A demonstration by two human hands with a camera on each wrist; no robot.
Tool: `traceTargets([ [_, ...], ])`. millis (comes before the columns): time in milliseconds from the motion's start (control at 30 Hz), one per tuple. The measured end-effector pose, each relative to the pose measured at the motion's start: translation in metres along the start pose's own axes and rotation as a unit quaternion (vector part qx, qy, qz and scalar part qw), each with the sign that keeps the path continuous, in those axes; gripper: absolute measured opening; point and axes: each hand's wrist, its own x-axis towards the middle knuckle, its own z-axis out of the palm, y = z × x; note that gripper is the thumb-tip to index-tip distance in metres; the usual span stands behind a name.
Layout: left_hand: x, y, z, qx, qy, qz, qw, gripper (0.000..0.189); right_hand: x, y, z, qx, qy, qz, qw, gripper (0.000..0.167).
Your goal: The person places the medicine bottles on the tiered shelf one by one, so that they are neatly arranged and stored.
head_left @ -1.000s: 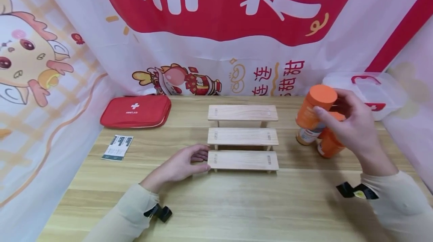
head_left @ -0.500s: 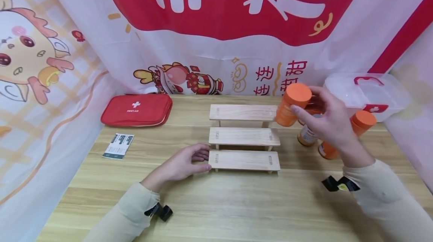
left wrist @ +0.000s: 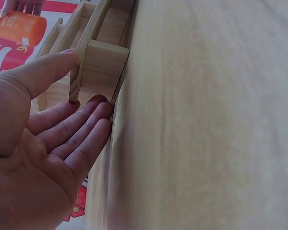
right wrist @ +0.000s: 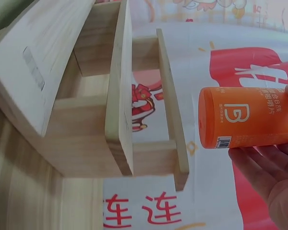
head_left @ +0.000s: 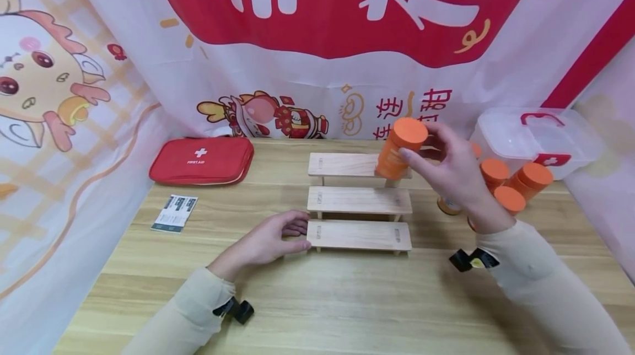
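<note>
My right hand [head_left: 453, 170] grips an orange supplement bottle [right wrist: 247, 117] with an orange lid, held slightly tilted. In the head view the bottle overlaps the right end of the top step; the right wrist view shows a gap between its base and that board. A three-step wooden display stand [head_left: 359, 200] stands mid-table. At the left end of its lowest step, my left hand [head_left: 270, 239] holds the board [left wrist: 79, 67] between thumb and fingers. Several more orange-lidded bottles [head_left: 531, 178] stand to the right, partly hidden by my right hand and wrist.
A clear plastic box [head_left: 541, 134] with a red handle sits at the back right. At the back left lies a red first-aid pouch [head_left: 200, 162], and a small printed card [head_left: 175, 213] is in front of it. A printed cloth [head_left: 297, 85] hangs behind the table.
My right hand has carried the orange bottle leftward from the group of bottles to above the top step. The left hand has stayed at the stand.
</note>
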Motion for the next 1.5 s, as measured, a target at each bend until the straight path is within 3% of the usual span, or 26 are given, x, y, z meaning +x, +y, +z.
traceTargets([
  [767,-0.003,0.002,0.001,-0.001,-0.002,-0.001,1.0000,0.061,0.028,-0.008,0.045,0.029,-0.032,-0.033,0.9985,0.055],
  [1500,0.000,0.003,0.000,-0.004,0.000,-0.001,1.0000,0.061,0.048,-0.024,0.084,0.044,-0.075,-0.021,0.9960,0.061],
])
